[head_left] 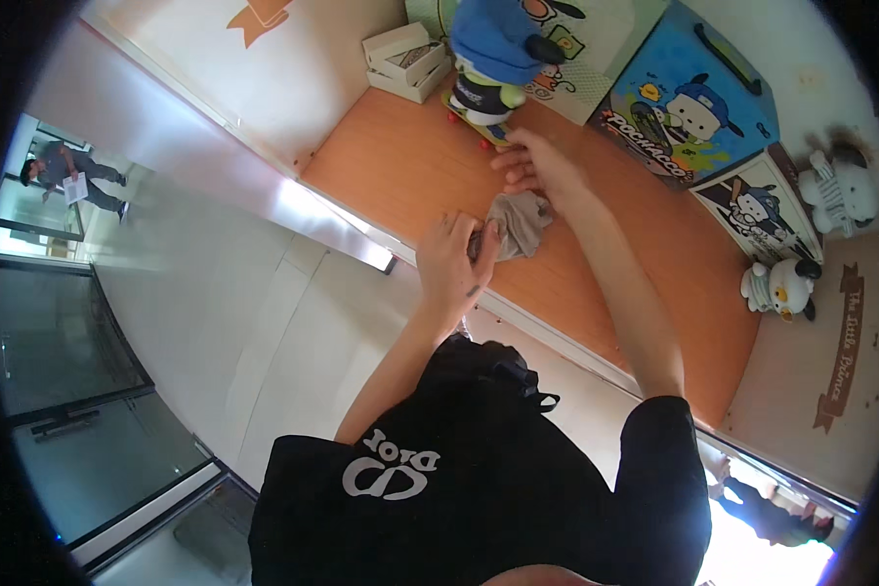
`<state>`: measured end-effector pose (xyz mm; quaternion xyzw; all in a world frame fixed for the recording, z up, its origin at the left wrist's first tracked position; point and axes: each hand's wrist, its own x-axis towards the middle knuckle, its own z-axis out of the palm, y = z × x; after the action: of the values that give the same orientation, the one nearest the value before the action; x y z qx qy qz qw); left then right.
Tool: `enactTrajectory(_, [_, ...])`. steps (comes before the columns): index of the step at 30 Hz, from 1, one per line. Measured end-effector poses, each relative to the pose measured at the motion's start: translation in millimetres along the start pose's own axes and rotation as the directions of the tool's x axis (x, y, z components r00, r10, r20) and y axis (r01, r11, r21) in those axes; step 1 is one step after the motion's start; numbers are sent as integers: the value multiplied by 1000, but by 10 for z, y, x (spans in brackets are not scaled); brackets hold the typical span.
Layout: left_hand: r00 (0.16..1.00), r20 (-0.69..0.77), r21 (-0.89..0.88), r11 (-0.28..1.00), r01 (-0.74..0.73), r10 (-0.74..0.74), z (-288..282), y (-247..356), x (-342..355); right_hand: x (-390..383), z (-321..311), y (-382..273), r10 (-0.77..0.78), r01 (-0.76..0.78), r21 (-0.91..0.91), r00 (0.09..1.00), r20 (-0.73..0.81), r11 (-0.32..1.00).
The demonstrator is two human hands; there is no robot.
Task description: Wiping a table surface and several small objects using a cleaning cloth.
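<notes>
Two bare hands work above an orange-brown shelf board (386,166). The left hand (449,264), near the shelf's front edge, curls in a narrow grip on a crumpled grey cloth (523,223), its thumb pressed against the near left side of the bunch. A dark patch shows between that thumb and the fingers, too small to identify. The cloth lies over the board, between the two hands.

Farther off, the right hand (549,174) is loosely parted, fingers half bent, beyond the cloth. Its index finger reaches to the near end of a small skateboard (477,123) with red wheels; whether they touch, I cannot tell. On the skateboard stands a dog figure (498,44) in a blue top and black shorts.

Stacked white boxes (407,63) sit at the far left. To the right stand a blue cartoon box (689,103) and a black-and-white cartoon panel (760,207), with a small white plush dog (779,288) nearer. At the distant left, a person (68,176) holds white paper (75,188).
</notes>
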<state>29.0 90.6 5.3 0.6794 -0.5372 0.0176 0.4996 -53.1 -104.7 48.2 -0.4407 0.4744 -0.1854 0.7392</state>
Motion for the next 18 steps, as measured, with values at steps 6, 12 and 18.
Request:
enactTrajectory(6, [997,-37,-7,998,-70,69,-44,-110,16,-291,-223,159,97,-102,21,984,149,995])
enactTrajectory(12, [1000,11,5,1000,-4,4,-164,-125,-27,-457,-365,285,120,-133,59,973,196,989])
enactTrajectory(18, [811,40,-564,657,501,-584,-662,-247,-45,-930,-413,297,101,-84,-102,980,171,991])
